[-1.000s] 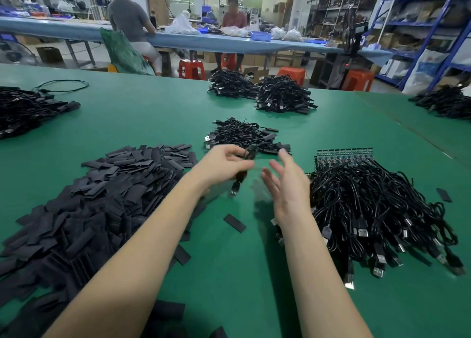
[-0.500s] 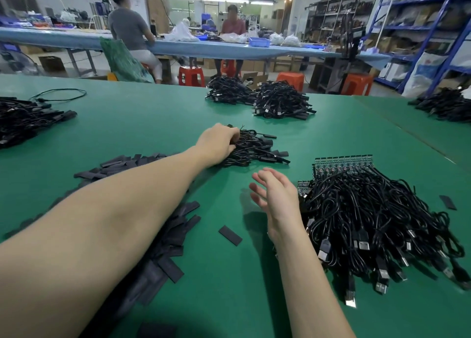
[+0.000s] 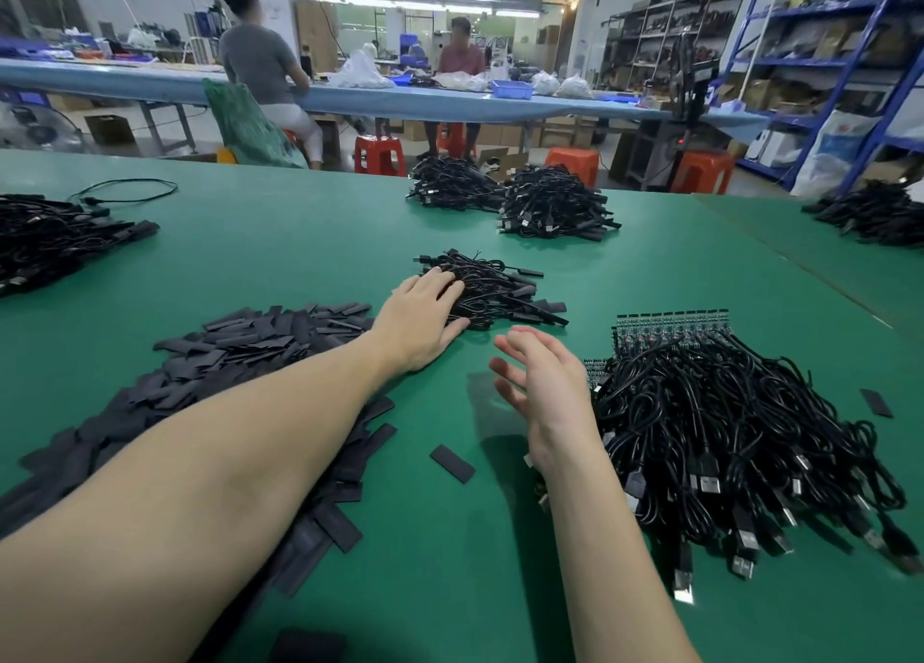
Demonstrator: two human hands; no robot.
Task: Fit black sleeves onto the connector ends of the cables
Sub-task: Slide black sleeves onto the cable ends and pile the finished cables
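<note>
Sleeve pile (image 3: 210,392) partly under forearm, cut off left.

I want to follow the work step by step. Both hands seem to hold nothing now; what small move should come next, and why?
Probably the right hand should reach into the big cable heap beside it and take one cable. It hovers open and empty just left of that heap, while the left hand lies flat on the smaller pile of cables farther back.

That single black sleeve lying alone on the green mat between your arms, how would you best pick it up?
Probably pinch the lone sleeve across its narrow width, coming straight down from above. It lies flat on the mat, with bare mat beside both long edges.
</note>
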